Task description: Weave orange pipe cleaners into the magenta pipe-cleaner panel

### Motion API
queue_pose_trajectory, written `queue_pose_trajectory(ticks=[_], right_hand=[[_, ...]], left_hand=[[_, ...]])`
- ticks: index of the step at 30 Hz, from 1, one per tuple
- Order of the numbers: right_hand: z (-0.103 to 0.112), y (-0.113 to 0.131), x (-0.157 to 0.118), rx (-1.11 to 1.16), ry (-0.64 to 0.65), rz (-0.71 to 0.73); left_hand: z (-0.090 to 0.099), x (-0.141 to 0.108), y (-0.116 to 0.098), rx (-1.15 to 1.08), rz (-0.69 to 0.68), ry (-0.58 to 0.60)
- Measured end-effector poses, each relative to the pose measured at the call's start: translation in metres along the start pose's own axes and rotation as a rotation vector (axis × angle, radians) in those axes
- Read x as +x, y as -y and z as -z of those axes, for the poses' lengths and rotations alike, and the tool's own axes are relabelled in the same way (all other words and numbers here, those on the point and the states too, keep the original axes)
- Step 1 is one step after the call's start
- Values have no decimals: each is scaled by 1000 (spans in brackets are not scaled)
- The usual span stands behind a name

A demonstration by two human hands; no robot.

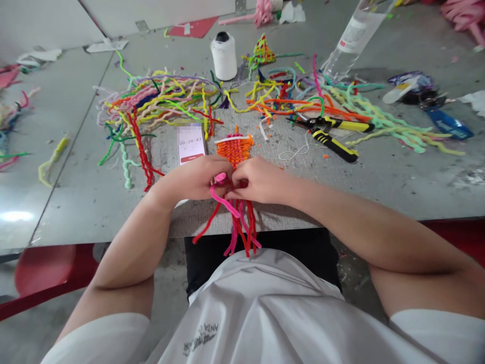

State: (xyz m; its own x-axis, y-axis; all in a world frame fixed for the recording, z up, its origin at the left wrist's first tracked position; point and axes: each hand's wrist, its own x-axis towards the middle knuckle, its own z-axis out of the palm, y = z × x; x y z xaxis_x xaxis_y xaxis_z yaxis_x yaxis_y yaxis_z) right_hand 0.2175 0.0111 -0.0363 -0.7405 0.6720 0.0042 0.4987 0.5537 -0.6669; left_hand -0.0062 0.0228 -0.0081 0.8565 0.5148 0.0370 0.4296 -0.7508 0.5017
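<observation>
Near the table's front edge lies a woven piece of orange and pink pipe cleaners, with a white strip across its far end. Loose red and pink pipe cleaner ends hang from it past the edge. My left hand is closed at its near left side, with a bright pink pipe cleaner looping out of the fingers. From the right, my right hand pinches at the weave, its fingertips close to the left ones. What those right fingers grip is hidden.
A phone showing a timer lies beyond my left hand. Pliers with yellow-black handles rest at the right. Behind are piled pipe cleaners, a white thread spool, a clear bottle and keys.
</observation>
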Motion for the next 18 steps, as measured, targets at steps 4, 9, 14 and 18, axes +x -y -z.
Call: queue_pose_trajectory(ticks=[4,9,14,18], right_hand=[[0,5,-1,-58,117,99],[1,9,0,-266,202,129],[-1,17,1,-380,238,116],[2,17,1,-447,199,215]], left_hand=[[1,-1,2,-47,-12,48],[2,-1,1,-70,-1,68],[1,-3,5,-52,2,73],[0,-4,8,-27,24,52]])
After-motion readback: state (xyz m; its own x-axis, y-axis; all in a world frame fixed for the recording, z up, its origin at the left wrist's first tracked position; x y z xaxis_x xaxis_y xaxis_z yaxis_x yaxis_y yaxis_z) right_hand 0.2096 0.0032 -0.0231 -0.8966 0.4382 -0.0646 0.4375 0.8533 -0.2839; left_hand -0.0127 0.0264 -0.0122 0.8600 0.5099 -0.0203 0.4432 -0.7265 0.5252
